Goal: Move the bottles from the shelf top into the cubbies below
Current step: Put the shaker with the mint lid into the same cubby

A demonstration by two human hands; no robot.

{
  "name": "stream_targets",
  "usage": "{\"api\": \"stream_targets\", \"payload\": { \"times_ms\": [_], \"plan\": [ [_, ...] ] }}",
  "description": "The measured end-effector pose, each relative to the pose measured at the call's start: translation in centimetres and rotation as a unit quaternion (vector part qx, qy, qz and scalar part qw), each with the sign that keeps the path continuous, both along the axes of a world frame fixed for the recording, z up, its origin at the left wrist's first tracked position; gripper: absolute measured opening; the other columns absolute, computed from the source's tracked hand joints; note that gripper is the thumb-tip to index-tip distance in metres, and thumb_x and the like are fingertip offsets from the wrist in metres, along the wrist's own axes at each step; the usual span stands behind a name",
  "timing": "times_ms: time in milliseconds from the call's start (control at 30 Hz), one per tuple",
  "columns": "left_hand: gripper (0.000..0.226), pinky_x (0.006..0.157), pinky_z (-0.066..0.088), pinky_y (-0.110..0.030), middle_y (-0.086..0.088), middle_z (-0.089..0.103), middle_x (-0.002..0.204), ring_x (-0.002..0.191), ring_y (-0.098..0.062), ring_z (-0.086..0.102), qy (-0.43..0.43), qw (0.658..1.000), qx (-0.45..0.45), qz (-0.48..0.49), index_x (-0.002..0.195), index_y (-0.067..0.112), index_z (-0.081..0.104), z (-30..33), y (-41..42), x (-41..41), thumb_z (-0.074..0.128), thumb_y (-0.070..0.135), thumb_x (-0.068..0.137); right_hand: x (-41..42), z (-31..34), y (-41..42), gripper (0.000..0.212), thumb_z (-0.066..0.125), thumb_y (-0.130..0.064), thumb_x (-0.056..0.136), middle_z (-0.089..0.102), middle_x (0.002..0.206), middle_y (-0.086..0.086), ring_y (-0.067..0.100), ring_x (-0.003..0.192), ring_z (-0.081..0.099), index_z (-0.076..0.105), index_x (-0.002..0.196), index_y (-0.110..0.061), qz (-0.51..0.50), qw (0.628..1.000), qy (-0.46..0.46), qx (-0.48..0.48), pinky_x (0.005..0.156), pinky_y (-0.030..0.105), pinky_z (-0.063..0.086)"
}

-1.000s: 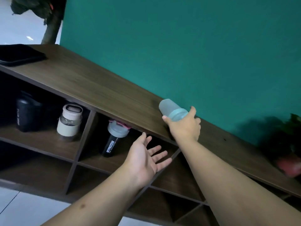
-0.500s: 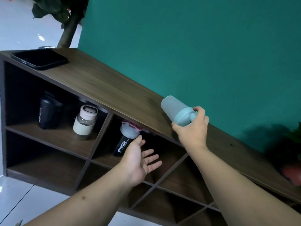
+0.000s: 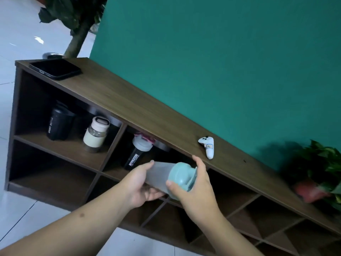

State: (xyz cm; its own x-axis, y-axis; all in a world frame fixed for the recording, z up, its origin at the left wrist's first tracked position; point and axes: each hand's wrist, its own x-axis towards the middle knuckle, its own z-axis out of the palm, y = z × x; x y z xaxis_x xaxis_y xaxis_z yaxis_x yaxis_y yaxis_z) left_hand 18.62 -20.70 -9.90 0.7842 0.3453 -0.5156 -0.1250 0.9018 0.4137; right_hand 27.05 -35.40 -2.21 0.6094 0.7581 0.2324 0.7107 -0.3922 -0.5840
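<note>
The shelf (image 3: 129,106) is a dark wooden unit of open cubbies against a green wall (image 3: 221,61), seen tilted. The upper left cubby holds two bottles standing upright and apart: a black bottle (image 3: 59,122) at the left and a cream bottle (image 3: 96,133) with a clear band below its cap at the right. The next upper cubby holds a black shaker (image 3: 137,154) with a grey cap and a pink tab, its top close under the shelf top; the room to its right in that cubby is open. The lower cubbies that show are empty, as are the ones further right. In front of that second cubby, below the front edge of the top, both hands hold a frosted bottle (image 3: 162,174) with a pale blue lid, lying roughly sideways, its base toward the shaker. The left hand (image 3: 142,187) cups the body from below, fingers wrapped around it; the right hand (image 3: 195,189) grasps the lid end, thumb on the lid and forefinger reaching up to the top's edge. On the top lie a phone (image 3: 55,68) at the far left end and a white controller (image 3: 207,146) near the front edge, just above the right hand. A plant (image 3: 321,170) stands at the right end.
</note>
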Motion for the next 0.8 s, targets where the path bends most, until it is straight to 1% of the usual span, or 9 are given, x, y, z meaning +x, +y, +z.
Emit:
{"api": "stream_targets", "payload": {
  "times_ms": [67,167,233,300,433,500,633,700,800],
  "plan": [
    [0.056,0.054,0.063,-0.042,-0.023,0.074,0.108,0.076,-0.037,0.079,0.071,0.997,0.011,-0.029,0.126,0.01,0.062,-1.3,0.2,-0.1,0.073,0.051,0.09,0.3,-1.5,0.1,0.116,0.092,-0.053,0.058,0.03,0.15,-0.016,-0.005,0.129,0.042,0.022,0.15,-0.052,0.046,0.998,0.034,-0.034,0.099,0.012,0.037],
    [0.062,0.044,0.059,-0.036,-0.023,0.074,0.093,0.053,-0.036,0.076,0.153,0.987,0.014,-0.055,0.119,0.006,0.064,-3.2,1.2,0.2,0.075,0.057,0.086,1.1,-3.8,0.9,0.13,0.097,-0.052,0.047,0.019,0.157,-0.021,-0.008,0.136,0.034,0.02,0.151,-0.056,0.084,0.992,0.032,-0.094,0.106,0.013,0.033],
    [0.063,0.045,0.058,-0.033,-0.021,0.073,0.09,0.06,-0.035,0.075,0.182,0.981,0.024,-0.057,0.118,0.006,0.063,-4.7,1.9,1.1,0.072,0.06,0.086,1.4,-5.8,1.9,0.122,0.099,-0.041,0.05,0.027,0.15,-0.02,-0.014,0.128,0.038,0.029,0.149,-0.054,0.076,0.992,0.044,-0.088,0.098,0.004,0.034],
    [0.063,0.052,0.058,-0.035,-0.019,0.071,0.09,0.07,-0.032,0.071,0.186,0.981,0.031,-0.054,0.119,0.006,0.063,-5.9,2.5,2.1,0.063,0.063,0.091,2.1,-7.8,3.1,0.1,0.096,-0.028,0.056,0.037,0.14,-0.012,-0.013,0.12,0.045,0.044,0.14,-0.048,0.038,0.998,0.042,-0.04,0.089,0.0,0.038],
    [0.051,0.07,0.061,-0.047,-0.023,0.069,0.109,0.092,-0.036,0.068,0.14,0.989,0.035,-0.017,0.12,0.008,0.06,-7.5,3.7,3.7,0.039,0.052,0.106,3.9,-9.5,6.7,0.076,0.086,-0.03,0.066,0.043,0.125,-0.001,0.009,0.098,0.056,0.052,0.134,-0.038,-0.085,0.996,0.016,0.017,0.078,0.014,0.042],
    [0.04,0.076,0.061,-0.049,-0.024,0.068,0.11,0.093,-0.036,0.067,0.129,0.991,0.033,0.01,0.11,0.009,0.061,-7.8,4.1,4.3,0.038,0.043,0.108,5.3,-9.6,9.0,0.073,0.083,-0.037,0.07,0.042,0.121,0.002,0.007,0.082,0.053,0.051,0.135,-0.035,-0.131,0.991,0.009,0.026,0.069,0.018,0.04],
    [0.024,0.08,0.063,-0.048,-0.016,0.064,0.098,0.094,-0.034,0.065,0.135,0.99,0.03,0.041,0.093,0.019,0.056,-8.9,4.6,5.6,0.045,0.035,0.107,8.2,-9.8,13.8,0.068,0.076,-0.055,0.072,0.044,0.12,0.011,0.015,0.069,0.05,0.051,0.128,-0.024,-0.223,0.974,0.003,-0.035,0.071,0.033,0.043],
    [0.022,0.088,0.063,-0.048,-0.013,0.063,0.098,0.091,-0.031,0.063,0.134,0.99,0.033,0.041,0.097,0.022,0.056,-9.5,4.8,6.3,0.043,0.036,0.108,9.3,-9.8,15.8,0.07,0.075,-0.061,0.072,0.046,0.122,0.014,0.023,0.069,0.052,0.055,0.121,-0.016,-0.265,0.962,0.012,-0.062,0.071,0.035,0.045],
    [0.025,0.087,0.064,-0.048,-0.015,0.065,0.115,0.088,-0.029,0.063,0.136,0.989,0.053,0.035,0.121,0.021,0.057,-10.0,4.9,7.1,0.043,0.036,0.107,10.5,-10.2,17.8,0.079,0.074,-0.068,0.072,0.043,0.115,0.012,0.023,0.061,0.045,0.057,0.121,-0.008,-0.293,0.952,0.018,-0.086,0.07,0.036,0.044]
  ]
}}
